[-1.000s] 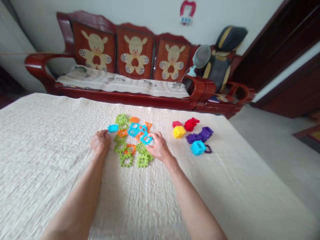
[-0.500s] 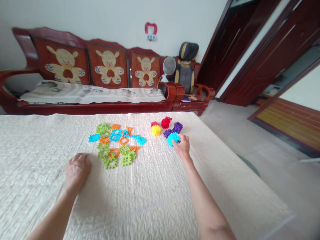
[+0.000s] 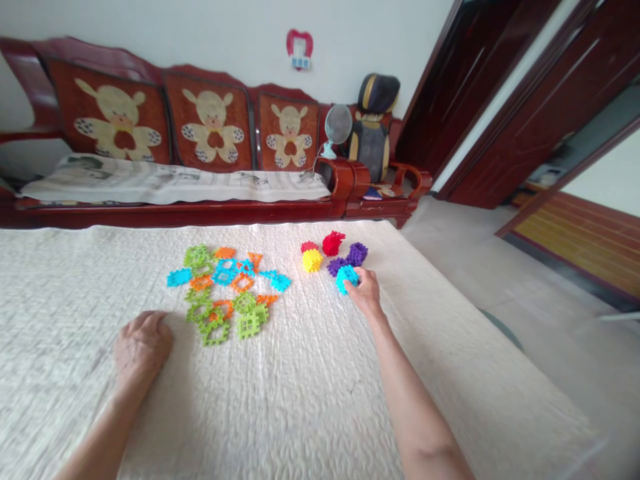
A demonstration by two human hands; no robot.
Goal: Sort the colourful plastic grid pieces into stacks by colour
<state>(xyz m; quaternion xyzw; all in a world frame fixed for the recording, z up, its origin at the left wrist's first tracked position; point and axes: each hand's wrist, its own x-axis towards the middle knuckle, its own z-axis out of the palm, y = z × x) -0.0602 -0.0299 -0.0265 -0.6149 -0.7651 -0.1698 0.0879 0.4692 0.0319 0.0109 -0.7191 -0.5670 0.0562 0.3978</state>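
Note:
My right hand (image 3: 366,292) grips a light-blue stack of notched plastic building pieces (image 3: 347,279), thumb on its near side. The stack is right in front of two purple stacks (image 3: 357,253). Beside them are a yellow stack (image 3: 313,261) and red stacks (image 3: 332,243). My left hand (image 3: 143,343) rests on the cloth with its fingers curled under and nothing visible in them. To its right lie loose green pieces (image 3: 249,325), orange pieces (image 3: 243,283) and blue pieces (image 3: 225,272), flat and partly overlapping.
A quilted cream cover (image 3: 300,400) spreads over the table. Behind it stands a red wooden sofa (image 3: 200,215) with bear cushions, and a small fan (image 3: 339,125) on its arm. A massage cushion (image 3: 371,150) sits on a chair to the right.
The view has shifted slightly, so the loose pieces and my left hand appear a little further left. My right hand still grips the light-blue stack at nearly the same spot.

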